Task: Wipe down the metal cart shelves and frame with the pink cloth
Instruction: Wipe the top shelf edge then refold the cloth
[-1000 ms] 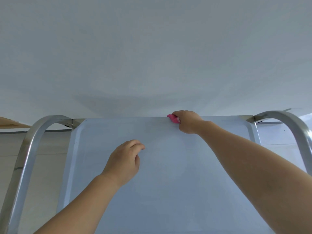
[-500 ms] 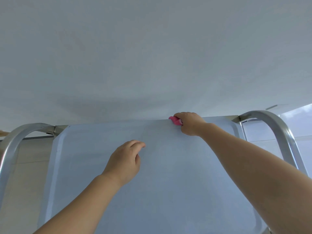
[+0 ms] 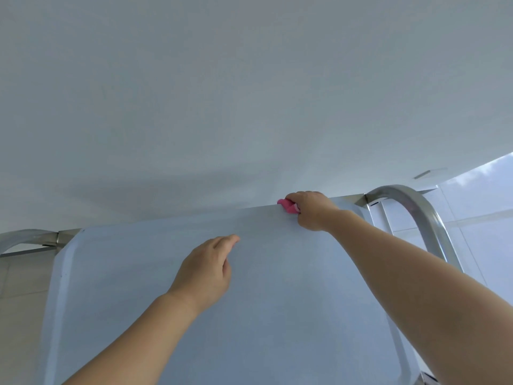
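A plain white wall [image 3: 249,93] fills everything from nine round through twelve to three. Below it the cart's top shelf [image 3: 277,329], a flat pale metal tray with a raised lip, spreads across the lower half toward six. A curved steel frame tube [image 3: 416,209] rises at the shelf's far right corner, about three o'clock, and a second tube [image 3: 25,237] at the far left corner near nine. Glossy tiles [image 3: 485,218] show past the right-hand one. The right grip [image 3: 313,211], a bare hand at the end of a long reach, sits on the shelf's far edge at about one o'clock. Its fingers are curled tight round the pink cloth [image 3: 287,206], which peeps out on the hand's left and presses against that edge. The left grip [image 3: 206,270], the other bare hand, lies over the middle of the shelf, fingers loosely bent, nothing in it. Whether it touches the metal I cannot tell.
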